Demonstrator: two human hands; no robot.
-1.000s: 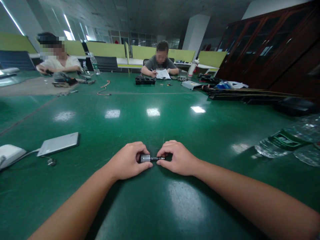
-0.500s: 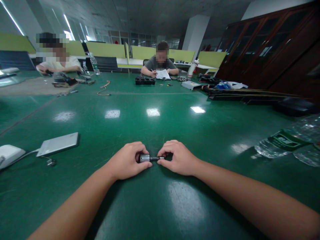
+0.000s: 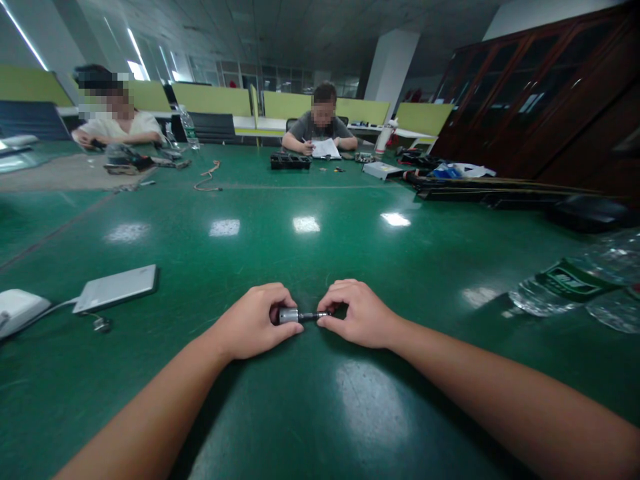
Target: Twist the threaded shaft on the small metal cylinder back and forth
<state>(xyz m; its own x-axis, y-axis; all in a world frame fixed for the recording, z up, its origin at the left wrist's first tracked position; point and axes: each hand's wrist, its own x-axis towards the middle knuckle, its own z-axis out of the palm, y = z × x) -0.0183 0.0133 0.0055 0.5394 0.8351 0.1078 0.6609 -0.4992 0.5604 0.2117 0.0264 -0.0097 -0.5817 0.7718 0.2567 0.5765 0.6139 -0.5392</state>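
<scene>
Near the middle of the green table, my left hand is closed round a short silver cylinder. A thin dark shaft runs from the cylinder's right end to my right hand. The thumb and fingers of my right hand pinch the shaft's far tip. The shaft lies roughly level, and a short stretch of it shows between the two hands. The cylinder's left end is hidden inside my left hand.
A white power bank with a cable lies at the left. Clear bottles lie at the right. Two people sit across the table, near a black tray, a silver box and dark long parts.
My right hand has shifted very slightly to the right, and the cylinder in my left hand a touch to the left. Both grips look the same.
</scene>
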